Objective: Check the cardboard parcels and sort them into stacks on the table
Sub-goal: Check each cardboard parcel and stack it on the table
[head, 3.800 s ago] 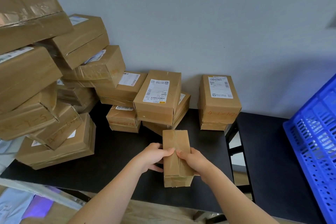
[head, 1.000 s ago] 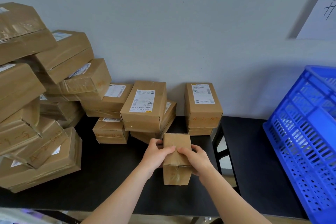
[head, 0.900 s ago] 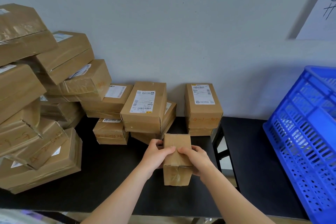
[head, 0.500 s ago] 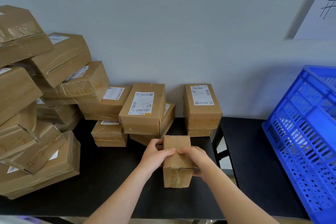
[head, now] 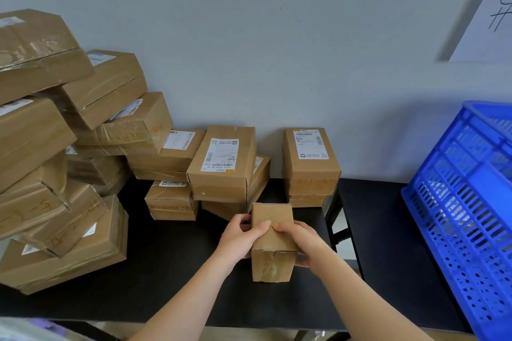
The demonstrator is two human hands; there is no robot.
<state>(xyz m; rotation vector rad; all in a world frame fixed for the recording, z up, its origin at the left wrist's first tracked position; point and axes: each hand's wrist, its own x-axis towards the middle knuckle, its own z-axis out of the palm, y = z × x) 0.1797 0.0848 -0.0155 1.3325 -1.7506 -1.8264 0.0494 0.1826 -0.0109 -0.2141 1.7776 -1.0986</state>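
Nearest thing first: both hands are wrapped around one small parcel (head: 273, 264) over the front part of the black table (head: 166, 271). The left hand (head: 238, 238) grips its left side and the right hand (head: 303, 243) its right side, fingers curled round the edges and both thumbs lying on the top face, almost meeting. The taped end of the parcel faces the camera. I honestly can't tell if its bottom is touching the table or just above it.

Compared with about four seconds back, the grip is basically the same, but the top face looks shorter now and the taped end shows more. In the last half second hardly anything has changed.

Behind it, against the wall (head: 277, 36), the sorted stuff hasn't budged: a little parcel with orange writing (head: 171, 199), a labelled parcel (head: 224, 166) sitting skewed on another one, and a neat two-high stack (head: 310, 169) on the right. The big leaning pile (head: 55, 147) fills the left side.

A blue crate (head: 471, 202) sits on the second table (head: 388, 230) on the right. The sheet of paper (head: 493, 8) on the wall wasn't in view four seconds ago.
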